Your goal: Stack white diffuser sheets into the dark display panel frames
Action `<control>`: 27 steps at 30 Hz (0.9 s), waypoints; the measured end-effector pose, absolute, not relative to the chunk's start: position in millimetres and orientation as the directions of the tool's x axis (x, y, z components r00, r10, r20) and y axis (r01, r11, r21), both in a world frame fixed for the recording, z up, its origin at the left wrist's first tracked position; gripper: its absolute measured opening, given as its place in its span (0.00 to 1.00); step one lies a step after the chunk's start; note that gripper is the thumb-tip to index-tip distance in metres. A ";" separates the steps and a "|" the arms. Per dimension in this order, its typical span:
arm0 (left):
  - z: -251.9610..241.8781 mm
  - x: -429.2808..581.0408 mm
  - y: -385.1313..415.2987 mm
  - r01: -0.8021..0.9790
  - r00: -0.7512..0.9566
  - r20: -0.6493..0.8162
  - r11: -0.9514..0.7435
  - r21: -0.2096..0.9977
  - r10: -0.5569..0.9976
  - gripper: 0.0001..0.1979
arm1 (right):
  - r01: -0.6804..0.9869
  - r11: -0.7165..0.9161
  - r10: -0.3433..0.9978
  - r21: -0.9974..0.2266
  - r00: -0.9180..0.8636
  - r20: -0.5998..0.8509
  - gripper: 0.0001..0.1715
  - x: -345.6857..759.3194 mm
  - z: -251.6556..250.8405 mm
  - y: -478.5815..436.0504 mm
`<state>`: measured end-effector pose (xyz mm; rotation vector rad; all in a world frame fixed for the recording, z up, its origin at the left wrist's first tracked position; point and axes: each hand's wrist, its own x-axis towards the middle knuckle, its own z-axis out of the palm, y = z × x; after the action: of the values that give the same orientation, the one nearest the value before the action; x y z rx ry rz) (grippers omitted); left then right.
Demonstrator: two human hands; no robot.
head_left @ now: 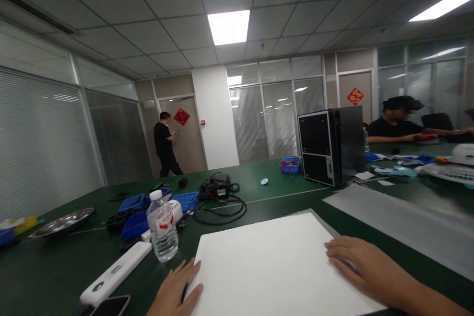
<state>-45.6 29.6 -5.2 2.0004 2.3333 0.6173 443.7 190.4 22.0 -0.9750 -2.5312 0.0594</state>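
A large flat white panel (262, 261) with rounded corners lies before me on the green table. My left hand (179, 289) rests at its left edge, thumb and fingers apart. On the right edge lies my right hand (357, 266), its fingers stretched out over the panel's border. Both hands look open, touching the panel without a visible grip. Close to my left hand stands an upright clear water bottle (162, 227) with a white cap. Left of it lies a long white device (116, 272) with a dark round spot, and a phone-like dark object (111, 306) is partly cut off.
Blue bins (135, 222), a black power adapter (218, 187) with cables and a metal tray (62, 222) stand at left. A computer tower (329, 145) stands behind, and a grey translucent sheet (400, 222) lies right. One person (166, 145) is near the door; another (392, 128) sits at right.
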 end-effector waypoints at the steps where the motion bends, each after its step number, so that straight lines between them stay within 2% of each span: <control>1: -4.8 -45.4 29.5 0.950 -0.186 0.243 0.111 0.293 0.952 0.26 | 0.632 0.750 0.653 -0.195 -0.659 0.373 0.23 444.0 20.6 190.7; 12: -8.5 -45.6 33.4 0.951 -0.185 0.270 0.103 0.290 0.945 0.25 | 0.596 0.787 0.615 -0.160 -0.738 0.277 0.25 441.6 32.4 176.9; 18: -5.0 -43.3 33.4 0.939 -0.179 0.299 0.071 0.338 0.937 0.23 | 0.580 0.786 0.617 -0.214 -0.712 0.337 0.24 449.3 27.9 190.0; 22: -1.8 -40.1 35.1 0.934 -0.205 0.291 0.098 0.344 0.935 0.24 | 0.784 0.610 0.752 -0.115 -0.527 0.395 0.27 487.9 12.0 236.2; 25: -0.4 -39.6 36.4 0.925 -0.235 0.290 0.123 0.358 0.928 0.23 | 0.929 0.369 0.833 -0.040 -0.311 0.457 0.30 537.4 -9.4 275.9; 27: 0.7 -40.1 35.8 0.922 -0.235 0.292 0.117 0.369 0.927 0.23 | 0.982 0.175 0.891 -0.076 -0.125 0.437 0.35 567.2 -23.4 294.3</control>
<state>-40.1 35.8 0.7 1.9368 2.3401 0.7582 567.2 294.3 -23.4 -1.7693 -2.0756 -0.3245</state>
